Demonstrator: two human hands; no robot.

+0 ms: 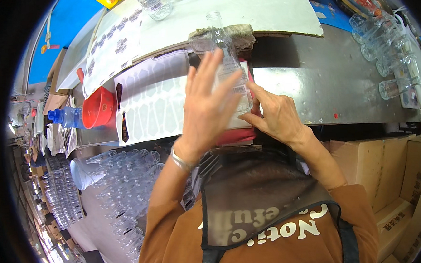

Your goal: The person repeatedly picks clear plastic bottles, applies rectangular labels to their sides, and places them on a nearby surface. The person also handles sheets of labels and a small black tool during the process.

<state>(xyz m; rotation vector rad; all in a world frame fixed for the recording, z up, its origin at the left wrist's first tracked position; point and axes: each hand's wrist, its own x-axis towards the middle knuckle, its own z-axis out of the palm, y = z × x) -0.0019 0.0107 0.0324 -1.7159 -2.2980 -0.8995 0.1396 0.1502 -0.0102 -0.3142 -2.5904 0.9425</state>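
A clear glass bottle (239, 77) lies on its side in front of me, its neck pointing away and resting on a folded, worn cloth (241, 33). Dark print shows through its body. My right hand (280, 114) pinches the bottle's base end between thumb and fingers. Over the bottle's left side is my left hand (209, 100), fingers stretched out and apart, slightly smeared by motion; whether the palm touches the glass I cannot tell. Under the bottle is a red and white support (234, 136), partly hidden. Left of it lies a sheet of pale, bottle-shaped labels (156, 89).
A red plastic container (98, 107) and a blue-capped bottle (69, 116) stand at the left. Glass bottles lie in a row (388, 65) at the far right and others on the white board (270, 7). Many bottles (127, 183) stand lower left; cardboard boxes (364, 164) lower right.
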